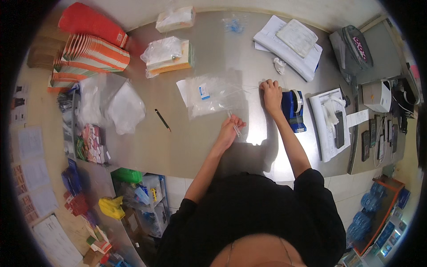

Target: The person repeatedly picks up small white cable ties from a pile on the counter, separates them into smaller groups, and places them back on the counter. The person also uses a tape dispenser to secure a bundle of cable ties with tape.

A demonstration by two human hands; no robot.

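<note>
My left hand (231, 130) is closed around a few thin clear plastic sticks (238, 130), just below a clear plastic bag. That bag (217, 105) lies flat on the grey metal table (193, 147) and bears a blue-and-white label (203, 92). More thin clear sticks (245, 89) stick out of its right side. The fingertips of my right hand (273, 95) pinch the far end of one of these thin sticks, too fine to make out fully. Right beside that hand stands a blue tape dispenser (293, 111) with a roll of tape.
A black pencil (162, 120) lies left of the bag. Farther back are a box (170, 56) under plastic wrap, papers (283, 46) and a crumpled tissue (279, 66). Clear bags (125, 106) sit at left, a clipboard (328, 133) and several phones (366, 145) at right.
</note>
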